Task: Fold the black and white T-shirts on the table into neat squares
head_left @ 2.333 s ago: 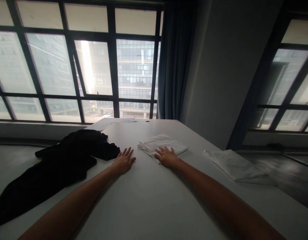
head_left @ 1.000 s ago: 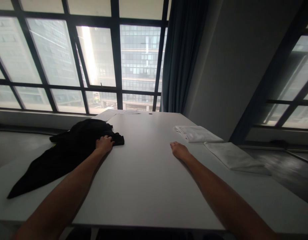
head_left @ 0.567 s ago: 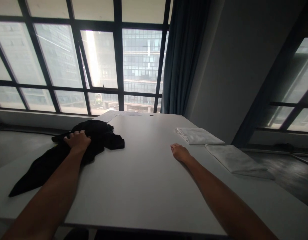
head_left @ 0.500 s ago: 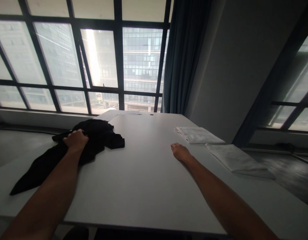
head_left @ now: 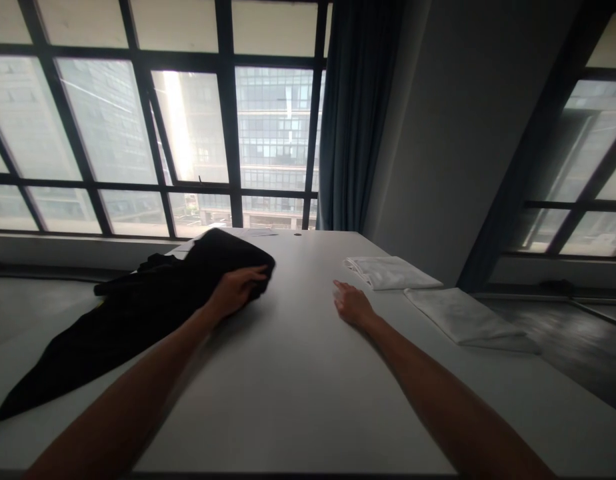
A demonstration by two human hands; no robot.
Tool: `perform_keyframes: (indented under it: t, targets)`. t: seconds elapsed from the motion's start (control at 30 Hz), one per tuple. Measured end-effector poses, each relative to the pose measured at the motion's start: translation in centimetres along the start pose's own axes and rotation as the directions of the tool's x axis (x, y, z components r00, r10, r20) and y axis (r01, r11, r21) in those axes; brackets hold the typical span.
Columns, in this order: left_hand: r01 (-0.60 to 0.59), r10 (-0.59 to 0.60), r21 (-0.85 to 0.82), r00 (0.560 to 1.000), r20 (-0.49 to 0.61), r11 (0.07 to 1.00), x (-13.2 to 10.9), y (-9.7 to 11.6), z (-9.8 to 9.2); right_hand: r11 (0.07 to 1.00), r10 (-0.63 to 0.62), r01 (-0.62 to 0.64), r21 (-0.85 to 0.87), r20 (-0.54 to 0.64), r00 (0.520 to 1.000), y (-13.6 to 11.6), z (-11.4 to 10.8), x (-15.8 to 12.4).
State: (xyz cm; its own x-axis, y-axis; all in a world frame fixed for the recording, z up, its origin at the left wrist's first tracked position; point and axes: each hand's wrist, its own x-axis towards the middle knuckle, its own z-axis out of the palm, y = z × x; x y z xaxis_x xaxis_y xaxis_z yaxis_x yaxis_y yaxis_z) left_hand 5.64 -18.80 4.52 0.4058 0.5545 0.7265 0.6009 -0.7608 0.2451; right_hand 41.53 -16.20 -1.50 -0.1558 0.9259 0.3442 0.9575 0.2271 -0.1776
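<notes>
- Done, as it looks: the far white cloth at one o'clock and the near white cloth at two, both folded flat.
- Left: the black cloth, loose and unfolded from nine to eleven, its right end seemingly raised.
- Left hand, at eleven, pinches that end; thumb hidden.
- Right hand, towards one: fingers half curled, nothing visible in them, near the far white cloth.
- White table; window at eleven, curtain at twelve, grey wall at one.
</notes>
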Motion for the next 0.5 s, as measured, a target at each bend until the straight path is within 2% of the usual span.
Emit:
perform_keyframes:
  t: [0.03,0.07,0.1,0.13,0.17,0.2,0.3,0.37,0.43,0.5]
  targets:
    - [-0.089,0.101,-0.070,0.976,0.192,0.994,0.0,1.5,1.5,0.993,-0.015,0.020,0.117,-0.044,0.999,-0.2,0.1,0.1]
    - [-0.149,0.181,-0.118,0.921,0.345,0.982,-0.2,2.8,2.7,0.970,-0.037,0.054,0.239,-0.076,0.996,-0.4,0.1,0.1]
    - [-0.204,0.241,-0.130,0.867,0.436,0.970,-0.3,3.8,3.6,0.934,-0.065,0.094,0.345,-0.097,0.993,-0.5,0.2,0.1]
    - [-0.242,0.269,-0.118,0.831,0.487,0.963,-0.5,4.4,4.2,0.896,-0.100,0.138,0.423,-0.111,0.989,-0.7,0.2,0.0]
    - [-0.264,0.267,-0.078,0.821,0.505,0.961,-0.7,4.7,4.5,0.866,-0.135,0.175,0.468,-0.119,0.984,-0.9,0.2,-0.1]
    - [-0.268,0.242,-0.022,0.832,0.500,0.963,-0.9,4.6,4.6,0.853,-0.166,0.202,0.480,-0.117,0.979,-1.0,0.2,-0.2]
    - [-0.142,0.057,0.172,0.905,0.423,0.975,-1.1,3.0,3.7,0.896,-0.208,0.209,0.391,-0.047,0.977,-1.5,-0.4,-0.7]
    - [0.027,-0.138,0.283,0.914,0.382,0.959,-1.2,1.5,3.1,0.946,-0.194,0.189,0.264,-0.004,0.981,-1.8,-1.3,-0.7]
    - [0.177,-0.328,0.368,0.856,0.400,0.913,-1.4,0.0,2.6,0.982,-0.133,0.137,0.127,-0.042,0.990,-1.7,-2.3,-0.5]
    - [0.258,-0.455,0.428,0.761,0.463,0.866,-1.9,-1.5,2.3,0.999,-0.040,0.043,0.019,-0.151,0.988,-0.9,-3.4,-0.3]
